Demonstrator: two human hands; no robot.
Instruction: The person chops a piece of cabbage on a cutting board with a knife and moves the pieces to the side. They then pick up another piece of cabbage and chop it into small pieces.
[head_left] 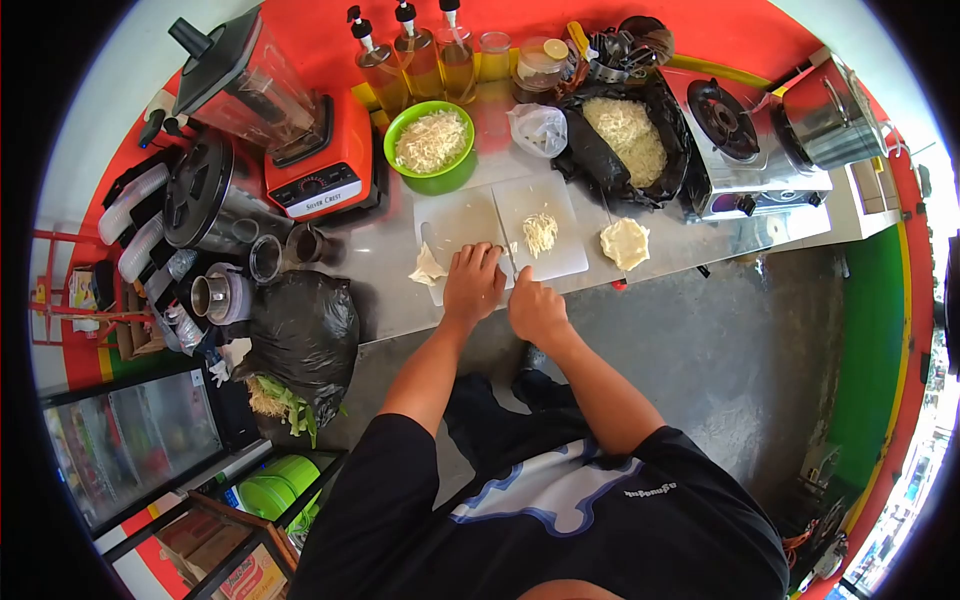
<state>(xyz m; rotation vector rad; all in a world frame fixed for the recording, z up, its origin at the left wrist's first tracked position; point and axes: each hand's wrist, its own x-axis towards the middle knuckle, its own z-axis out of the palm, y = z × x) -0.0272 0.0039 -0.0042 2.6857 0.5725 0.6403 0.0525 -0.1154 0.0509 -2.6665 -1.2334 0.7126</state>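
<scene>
My right hand point(537, 305) is wrapped round the handle of a kitchen knife point(503, 225), whose blade points away from me across the white cutting board point(565, 205). Beside the blade, my left hand point(475, 283) presses down with bent fingers on a pale food piece, mostly hidden beneath them. Thin pale shreds point(540, 234) lie in a small heap right of the knife. A folded pale sheet point(427, 265) rests at the board's left edge. On the metal counter to the right lies a flat, roundish pale piece point(625, 243).
A green bowl point(430, 180) of shreds and an open black bag point(630, 140) of more shreds stand behind the board. A red blender point(320, 165) is at left, a gas stove point(735, 130) at right. A full black bag point(300, 335) hangs over the counter's left front.
</scene>
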